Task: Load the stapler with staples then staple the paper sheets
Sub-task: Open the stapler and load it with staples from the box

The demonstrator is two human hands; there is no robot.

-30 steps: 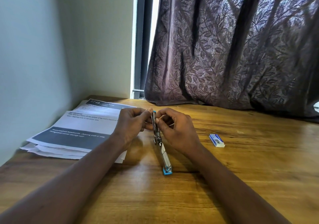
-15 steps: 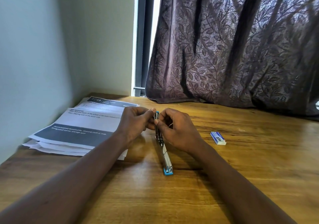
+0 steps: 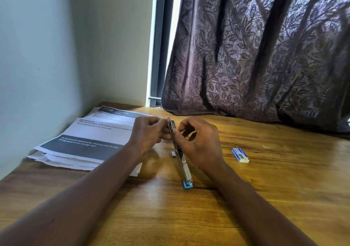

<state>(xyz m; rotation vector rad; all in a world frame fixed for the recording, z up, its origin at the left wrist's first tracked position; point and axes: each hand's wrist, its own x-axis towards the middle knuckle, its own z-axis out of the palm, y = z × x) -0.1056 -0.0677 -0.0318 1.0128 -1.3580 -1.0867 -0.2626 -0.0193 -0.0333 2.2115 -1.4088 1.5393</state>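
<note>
The long, thin metal stapler (image 3: 184,167) with blue plastic ends lies opened out on the brown wooden table (image 3: 265,198), one blue end toward the person. The left hand (image 3: 146,135) pinches the far end of the stapler with curled fingers. The right hand (image 3: 200,145) pinches the same end from the other side, with its thumb against the metal. A small grey strip of staples (image 3: 173,154) lies just left of the stapler. The white printed paper sheets (image 3: 85,143) are stacked farther left of it. A small blue-and-white staple box (image 3: 240,155) lies to its right, apart from it. A dark purple leaf-patterned curtain (image 3: 255,56) hangs behind the stapler.
</note>
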